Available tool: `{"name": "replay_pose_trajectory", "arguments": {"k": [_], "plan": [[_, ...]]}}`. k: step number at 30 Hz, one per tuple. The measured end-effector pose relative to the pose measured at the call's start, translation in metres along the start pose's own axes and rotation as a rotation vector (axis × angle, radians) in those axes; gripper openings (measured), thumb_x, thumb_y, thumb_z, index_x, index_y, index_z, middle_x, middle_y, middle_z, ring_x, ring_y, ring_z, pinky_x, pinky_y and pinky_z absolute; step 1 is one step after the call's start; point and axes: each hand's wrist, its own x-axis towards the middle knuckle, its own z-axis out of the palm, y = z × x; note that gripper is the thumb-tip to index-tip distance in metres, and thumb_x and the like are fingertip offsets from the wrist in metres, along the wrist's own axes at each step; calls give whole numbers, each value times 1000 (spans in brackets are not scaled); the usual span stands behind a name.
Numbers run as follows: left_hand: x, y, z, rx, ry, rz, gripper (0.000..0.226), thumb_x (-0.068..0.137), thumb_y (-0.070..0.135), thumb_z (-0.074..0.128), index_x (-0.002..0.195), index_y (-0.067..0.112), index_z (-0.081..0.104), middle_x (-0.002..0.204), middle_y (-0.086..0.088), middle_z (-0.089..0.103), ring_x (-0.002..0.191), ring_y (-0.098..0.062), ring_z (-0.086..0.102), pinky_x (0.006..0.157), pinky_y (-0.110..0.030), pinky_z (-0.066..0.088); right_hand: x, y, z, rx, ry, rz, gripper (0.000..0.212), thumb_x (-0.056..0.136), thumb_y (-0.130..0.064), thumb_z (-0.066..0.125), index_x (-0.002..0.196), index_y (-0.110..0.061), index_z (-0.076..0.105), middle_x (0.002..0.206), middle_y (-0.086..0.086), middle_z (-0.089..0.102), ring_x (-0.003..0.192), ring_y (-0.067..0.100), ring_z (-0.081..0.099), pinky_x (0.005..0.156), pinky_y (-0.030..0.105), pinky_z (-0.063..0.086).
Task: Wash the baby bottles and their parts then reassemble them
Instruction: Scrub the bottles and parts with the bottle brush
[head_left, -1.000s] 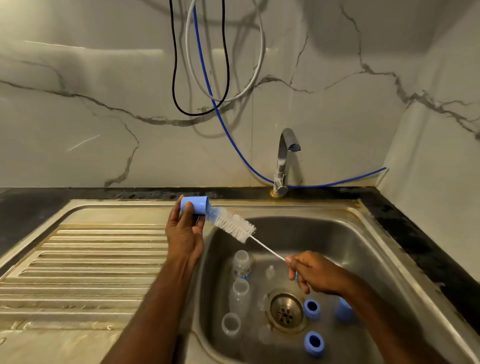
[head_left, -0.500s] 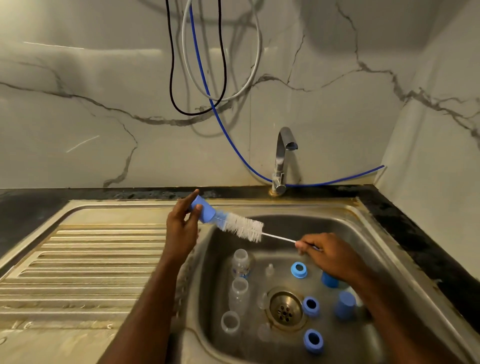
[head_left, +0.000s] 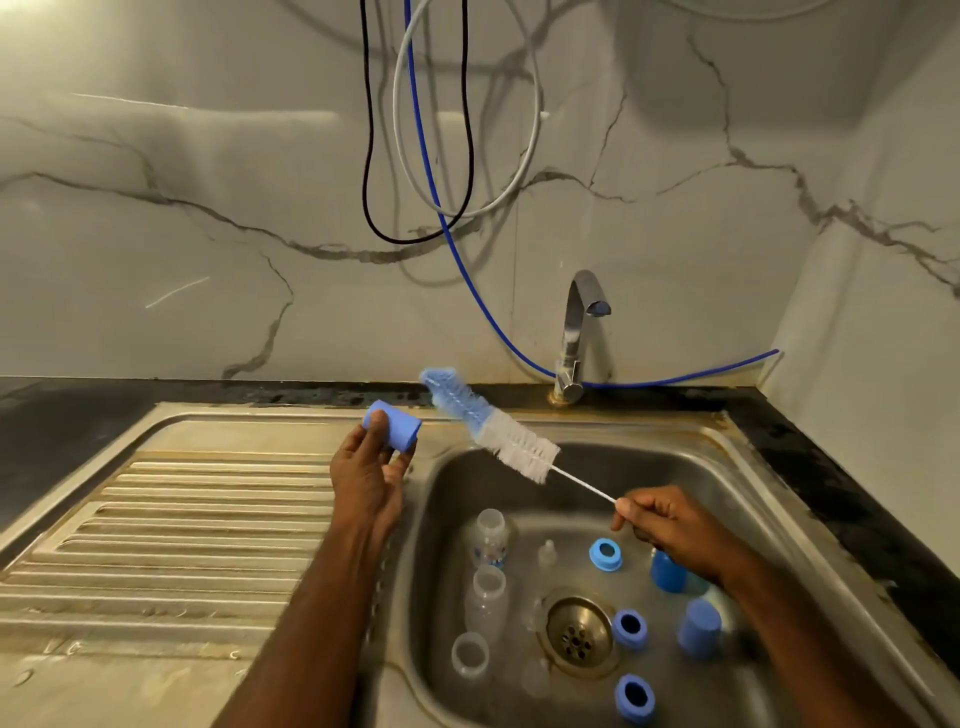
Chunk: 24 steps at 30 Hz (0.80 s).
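Two hands, left hand (head_left: 370, 480) gripping cap (head_left: 393, 424), right hand (head_left: 670, 525) pinching brush (head_left: 498, 434)

Sink (head_left: 743, 483): brushed steel, dull sheen, stained rim. Drainboard (head_left: 171, 545): ribbed steel, grimy. Tap (head_left: 576, 332): polished metal. Wall (head_left: 208, 156): glossy veined marble look. Cap (head_left: 395, 426): matt blue plastic. Brush (head_left: 498, 434): soft bristles, wire stem. Bottles (head_left: 485, 597): clear plastic.

One head-worn wide-angle view only; nothing is shared with a second view. The scene is looked at forward and down from above the counter (head_left: 78, 431), facing the marble wall (head_left: 208, 208) and tap (head_left: 576, 332). The sink (head_left: 727, 467) is seen close, lower right; both forearms are framed entering from the bottom edge. Edges are bent by the lens.
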Motion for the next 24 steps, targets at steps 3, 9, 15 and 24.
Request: {"name": "replay_pose_trajectory", "arguments": {"k": [3, 9, 15, 24], "plan": [[-7, -10, 2, -3, -95, -81, 43, 79, 16, 76, 118, 5, 63, 118, -19, 70, 109, -34, 70, 83, -51, 62, 2, -7, 11, -142, 69, -59, 30, 101, -28, 58, 75, -23, 73, 55, -6, 56, 52, 2, 49, 55, 16, 41], [-30, -48, 22, 261, -274, -121, 42, 76, 16, 78, 116, 10, 71, 114, -12, 74, 105, -28, 73, 77, -38, 62, 7, -22, 28, -250, 216, -190, 25, 99, -28, 59, 78, -22, 71, 69, 1, 67, 66, 13, 65, 63, 25, 55], [-20, -43, 17, -37, -134, -156, 21, 92, 15, 65, 112, 11, 70, 118, -15, 73, 111, -30, 71, 74, -39, 63, 2, -13, 4, -303, 159, -107, 29, 100, -30, 59, 72, -27, 68, 67, -14, 65, 66, 2, 62, 63, 20, 44], [-44, -58, 33, 352, -365, -63, 47, 77, 13, 77, 122, 12, 65, 114, -9, 75, 105, -23, 73, 79, -32, 61, 9, -17, 11, -296, 251, -160, 26, 99, -29, 59, 74, -31, 66, 70, -14, 65, 69, 5, 62, 65, 19, 46]]}}
